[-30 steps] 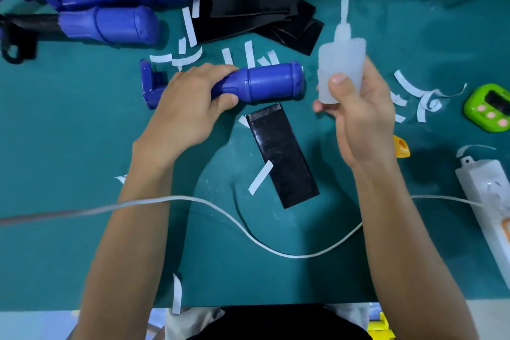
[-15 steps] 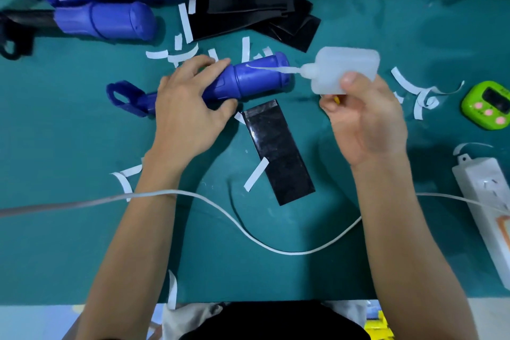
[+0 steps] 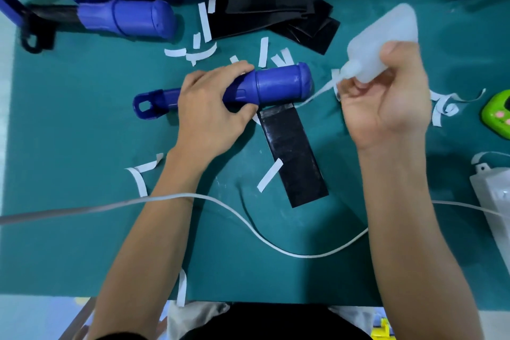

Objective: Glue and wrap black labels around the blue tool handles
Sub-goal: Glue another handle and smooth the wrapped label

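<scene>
Left hand around blue handle, right hand around glue bottle

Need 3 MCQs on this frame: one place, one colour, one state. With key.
1. The glue bottle nozzle tip is nearest: A) the black label end by the blue tool handle B) the label end nearest the person C) the handle's loop end.
2. The mat is: A) red B) teal C) grey.
3. The left hand: A) lies flat on the mat B) grips the blue tool handle C) pinches the label.
Key: 1A, tip sits at that end; 2B, teal throughout; 3B, fingers curl round it.
</scene>
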